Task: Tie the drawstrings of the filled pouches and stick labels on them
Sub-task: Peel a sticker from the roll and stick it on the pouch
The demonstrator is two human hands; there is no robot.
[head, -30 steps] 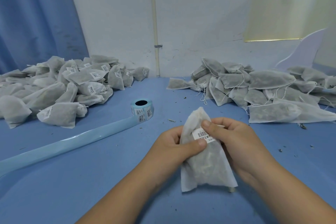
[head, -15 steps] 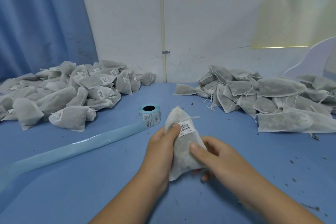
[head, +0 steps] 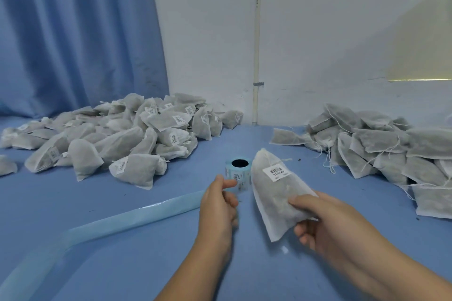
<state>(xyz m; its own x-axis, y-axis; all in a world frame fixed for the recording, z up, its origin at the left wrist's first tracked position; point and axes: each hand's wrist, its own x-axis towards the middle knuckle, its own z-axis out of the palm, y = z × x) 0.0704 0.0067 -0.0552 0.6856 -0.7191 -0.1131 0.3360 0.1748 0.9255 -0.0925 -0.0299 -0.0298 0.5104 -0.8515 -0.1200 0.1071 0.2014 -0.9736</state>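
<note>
A filled white pouch (head: 276, 190) with a tied drawstring and a barcode label (head: 276, 172) is held above the blue table. My right hand (head: 322, 217) grips its lower end between thumb and fingers. To the left of the pouch, my left hand (head: 219, 205) holds nothing, with its fingers loosely curled in front of the label roll (head: 239, 170). The roll's pale blue backing strip (head: 137, 215) trails off to the left across the table.
A heap of labelled pouches (head: 137, 137) lies at the back left. A heap of unlabelled pouches with loose strings (head: 381, 146) lies at the back right. Bare blue table (head: 122, 264) shows in front, a blue curtain (head: 73, 32) and white wall behind.
My left hand has let go of the pouch and moved left towards the roll. My right hand now holds the pouch alone, tilted with its tied end pointing away. The view has tilted up.
</note>
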